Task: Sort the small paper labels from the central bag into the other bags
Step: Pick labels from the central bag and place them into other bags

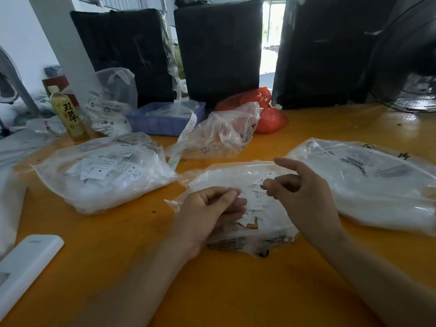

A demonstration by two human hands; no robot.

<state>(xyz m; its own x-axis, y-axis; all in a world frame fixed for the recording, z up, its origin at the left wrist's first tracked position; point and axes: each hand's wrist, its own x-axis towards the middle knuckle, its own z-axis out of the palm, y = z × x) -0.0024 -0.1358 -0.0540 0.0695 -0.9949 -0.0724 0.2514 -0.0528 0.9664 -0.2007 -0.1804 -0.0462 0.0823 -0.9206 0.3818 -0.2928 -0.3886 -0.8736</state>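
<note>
The central clear bag (238, 239) lies open on the orange table (236, 291), with a heap of small white paper labels (258, 205) inside. My left hand (210, 211) rests over the bag's mouth, its fingers curled around a few labels at the fingertips. My right hand (306, 192) hovers just right of it. Its thumb and curled fingers pinch a label's edge and the index finger is raised. A clear bag (101, 180) full of labels lies to the left. Another full bag (377, 185) lies to the right.
Behind are a crumpled clear bag (219, 135), a red bag (266, 112), a blue tray (165, 121) with a label strip (186, 131), and a tea bottle (68, 114). Black bundles (217, 50) line the far edge. A fan (410, 74) stands at the far right and a white object (26, 263) at the near left.
</note>
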